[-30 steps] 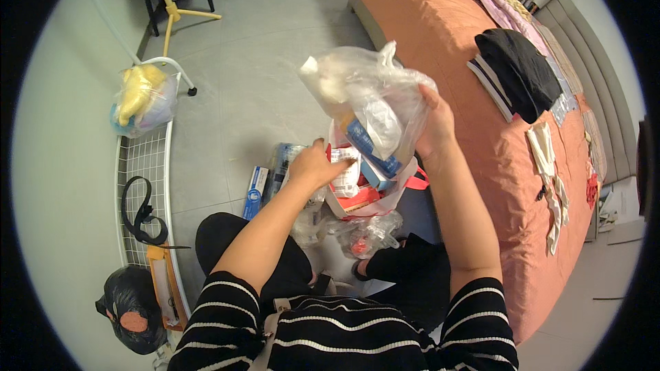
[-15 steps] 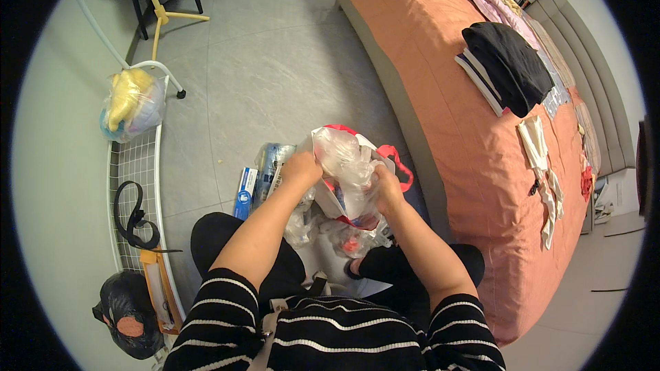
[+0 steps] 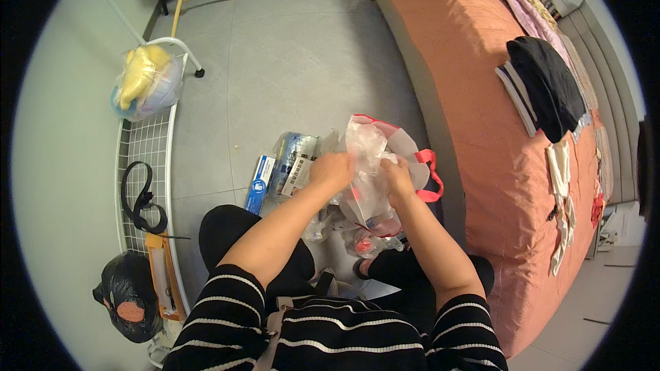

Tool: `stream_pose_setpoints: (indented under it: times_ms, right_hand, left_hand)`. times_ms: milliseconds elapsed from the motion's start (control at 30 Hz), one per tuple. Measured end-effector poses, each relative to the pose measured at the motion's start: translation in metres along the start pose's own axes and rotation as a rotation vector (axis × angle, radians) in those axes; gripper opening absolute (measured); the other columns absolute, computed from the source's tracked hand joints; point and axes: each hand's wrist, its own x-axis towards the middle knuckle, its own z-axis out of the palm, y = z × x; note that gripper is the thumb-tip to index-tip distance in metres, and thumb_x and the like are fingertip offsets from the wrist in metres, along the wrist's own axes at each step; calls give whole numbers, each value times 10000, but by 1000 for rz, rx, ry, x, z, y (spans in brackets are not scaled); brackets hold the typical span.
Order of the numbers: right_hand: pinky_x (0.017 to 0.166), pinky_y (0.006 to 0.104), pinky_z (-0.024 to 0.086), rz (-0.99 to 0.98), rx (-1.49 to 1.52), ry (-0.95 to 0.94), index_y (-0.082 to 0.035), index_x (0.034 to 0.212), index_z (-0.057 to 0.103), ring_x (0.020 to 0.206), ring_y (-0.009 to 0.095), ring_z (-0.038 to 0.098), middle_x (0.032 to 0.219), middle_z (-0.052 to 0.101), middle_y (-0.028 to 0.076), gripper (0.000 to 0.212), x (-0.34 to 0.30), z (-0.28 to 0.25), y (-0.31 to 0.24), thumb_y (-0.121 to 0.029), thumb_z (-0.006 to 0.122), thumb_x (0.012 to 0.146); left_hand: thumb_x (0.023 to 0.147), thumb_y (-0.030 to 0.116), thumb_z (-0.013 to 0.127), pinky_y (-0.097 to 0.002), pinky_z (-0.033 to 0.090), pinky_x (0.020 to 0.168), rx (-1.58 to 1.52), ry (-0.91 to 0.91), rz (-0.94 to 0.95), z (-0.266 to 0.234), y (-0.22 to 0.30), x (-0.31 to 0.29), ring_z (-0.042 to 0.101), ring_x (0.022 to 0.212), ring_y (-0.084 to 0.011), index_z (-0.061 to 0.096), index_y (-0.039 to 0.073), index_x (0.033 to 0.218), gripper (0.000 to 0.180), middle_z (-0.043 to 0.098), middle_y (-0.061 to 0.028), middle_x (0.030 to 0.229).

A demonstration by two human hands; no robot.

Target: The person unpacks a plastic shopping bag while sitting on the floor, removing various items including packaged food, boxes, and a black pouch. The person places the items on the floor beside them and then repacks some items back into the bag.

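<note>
A white shopping bag [image 3: 407,143] with red trim and a red handle [image 3: 436,180] stands open on the floor in front of me. Crumpled clear plastic bags [image 3: 368,148] bulge from its mouth. My left hand [image 3: 333,170] is closed, gripping the clear plastic at the near left side. On the opposite side my right hand [image 3: 397,177] pinches more of it. To the left lie a blue and white box [image 3: 259,184] and a clear-wrapped blue pack [image 3: 300,145]. Another clear bag with something red inside [image 3: 368,242] sits between my feet.
At the right is a bed with an orange cover [image 3: 454,96], holding folded black clothing [image 3: 546,89] and white cloth strips [image 3: 562,199]. Along the left wall, a low white wire rack [image 3: 146,143] carries a bagged yellow plush [image 3: 144,75], a black belt [image 3: 143,199] and a black plastic bag [image 3: 130,288].
The view has shifted, moving the scene rightward in the picture. My hands have drawn slightly closer together over the shopping bag, still holding clear plastic.
</note>
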Motion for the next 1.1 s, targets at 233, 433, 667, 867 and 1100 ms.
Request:
stream_pose_setpoints:
  times_ms: [233,433,667,867,1100]
  right_hand:
    - [761,460,490,-307,-1286,-85,12,1143,500,869,381,609,1076,503,234,414,-6,43,40,-244,554,822]
    - [749,459,487,-305,-1218,-35,-16,1122,520,894,392,611,1139,510,240,399,25,56,76,-279,552,825]
    - [801,436,471,-1002,-1051,-54,-2,1040,552,1010,372,558,1060,571,228,262,-27,34,-26,-119,589,808]
    - [803,320,480,-613,-397,-544,8,1074,581,890,249,615,959,622,160,272,-101,117,54,-84,618,820]
    - [882,378,447,85,-801,137,17,1206,498,1018,332,593,1144,599,196,617,15,168,201,-203,734,681]
  left_hand:
    - [811,226,497,-491,493,665,-20,67,166,10,-12,-10,625,708,-394,642,13,763,263,638,-215,752]
    - [836,241,493,-479,494,673,12,66,212,10,-17,-9,621,714,-392,638,-3,772,291,638,-212,755]
    - [871,358,538,-430,498,723,-297,236,-119,-48,-63,14,633,796,-353,657,44,905,337,666,-173,857]
    - [810,243,657,-326,496,680,-631,576,-249,-82,-102,11,644,725,-209,641,21,856,228,676,-122,791]
    - [799,174,678,-308,489,663,-620,732,-174,-86,-114,-3,637,718,-196,629,4,845,183,671,-126,781]
